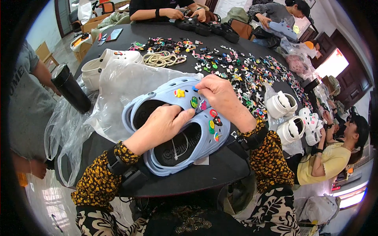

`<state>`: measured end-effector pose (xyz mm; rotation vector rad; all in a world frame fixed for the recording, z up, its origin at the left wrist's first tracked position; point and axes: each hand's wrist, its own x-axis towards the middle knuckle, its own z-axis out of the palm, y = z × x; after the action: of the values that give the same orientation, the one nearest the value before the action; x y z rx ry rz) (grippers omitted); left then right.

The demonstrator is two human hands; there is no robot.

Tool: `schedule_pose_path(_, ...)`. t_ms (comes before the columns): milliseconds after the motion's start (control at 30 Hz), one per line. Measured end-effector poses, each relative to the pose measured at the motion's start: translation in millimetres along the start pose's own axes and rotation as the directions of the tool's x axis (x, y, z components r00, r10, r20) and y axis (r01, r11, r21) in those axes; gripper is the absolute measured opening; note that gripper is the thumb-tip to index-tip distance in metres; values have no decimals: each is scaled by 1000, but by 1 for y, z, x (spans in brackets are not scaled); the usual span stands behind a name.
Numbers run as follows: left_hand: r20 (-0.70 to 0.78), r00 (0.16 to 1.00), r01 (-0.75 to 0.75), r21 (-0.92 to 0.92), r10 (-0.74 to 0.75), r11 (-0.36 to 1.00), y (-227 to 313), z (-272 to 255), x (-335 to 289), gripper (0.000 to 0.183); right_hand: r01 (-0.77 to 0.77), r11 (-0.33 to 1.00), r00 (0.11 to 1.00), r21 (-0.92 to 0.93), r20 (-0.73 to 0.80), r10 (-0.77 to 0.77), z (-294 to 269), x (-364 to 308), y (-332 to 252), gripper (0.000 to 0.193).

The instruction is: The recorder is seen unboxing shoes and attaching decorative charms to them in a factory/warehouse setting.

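Clogs (pixel 167 94) lie near the table's (pixel 226 165) front edge, toes angled right; right grip (pixel 220 94) pinches a blue charm (pixel 195 89) at the farther toe, left grip (pixel 163 124) clamps the pair.

In the pale blue clog (pixel 208 146) nearer to me, just below my left hand (pixel 162 122), I see raised lettering running along the black insole (pixel 167 153), dark on dark and partly crossed by a thin clear strand. To my left, the person's grey shirt (pixel 29 114) bears large, dark block letters across its front, slanting with the bend of my view. The round strap rivet (pixel 151 93) on the farther clog is too small for me to tell any marking.
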<state>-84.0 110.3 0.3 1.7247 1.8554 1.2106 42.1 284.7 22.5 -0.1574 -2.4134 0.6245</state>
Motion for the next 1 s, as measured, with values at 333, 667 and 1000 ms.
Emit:
schedule_pose_path(333, -220, 974, 52, 19, -47, 998, -2, 10, 6, 45, -41, 999, 999, 18, -5, 41, 4, 3, -5, 11)
schedule_pose_path(667, -204, 977, 51, -20, -54, 998, -2, 10, 4, 45, -77, 997, 995, 20, 60, 76, -1, 1, -3, 15)
schedule_pose_path(1000, -161, 984, 64, -71, -75, 995, -1, 10, 2, 43, -56, 998, 996, -7, 74, 57, -1, 4, -4, 12)
